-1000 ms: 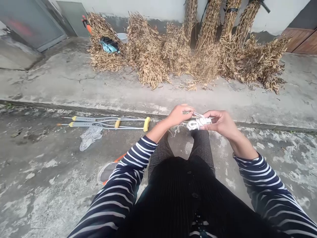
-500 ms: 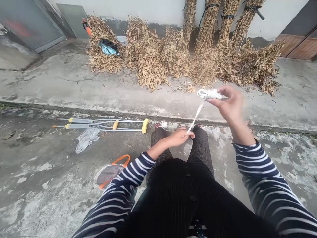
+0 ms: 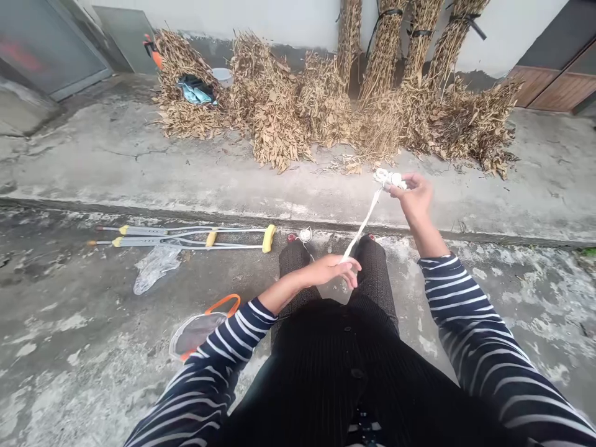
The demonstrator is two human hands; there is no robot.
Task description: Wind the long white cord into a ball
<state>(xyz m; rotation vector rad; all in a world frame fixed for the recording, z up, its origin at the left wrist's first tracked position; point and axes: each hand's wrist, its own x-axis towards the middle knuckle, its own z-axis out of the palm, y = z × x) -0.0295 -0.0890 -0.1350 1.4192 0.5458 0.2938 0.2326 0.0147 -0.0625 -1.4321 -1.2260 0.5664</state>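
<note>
A white strip of cord (image 3: 363, 225) runs taut between my two hands above my knees. My right hand (image 3: 412, 195) is raised and stretched forward, closed on the small white bundle of cord (image 3: 387, 179) at its far end. My left hand (image 3: 333, 269) is lower, over my lap, pinching the near end of the strip between thumb and fingers. I sit on the concrete ground with my legs in dark trousers stretched forward.
Two grey crutches (image 3: 186, 236) with yellow pads lie on the ground at the left, a clear plastic bag (image 3: 153, 267) beside them. An orange-rimmed mesh bag (image 3: 202, 326) lies by my left elbow. Bundles of dry brown stalks (image 3: 335, 105) stand against the far wall beyond a concrete step.
My hands, together a second ago over the bundle, have drawn apart: the right hand rose and moved away with the bundle, the left dropped toward my lap, pulling a length of cord out.
</note>
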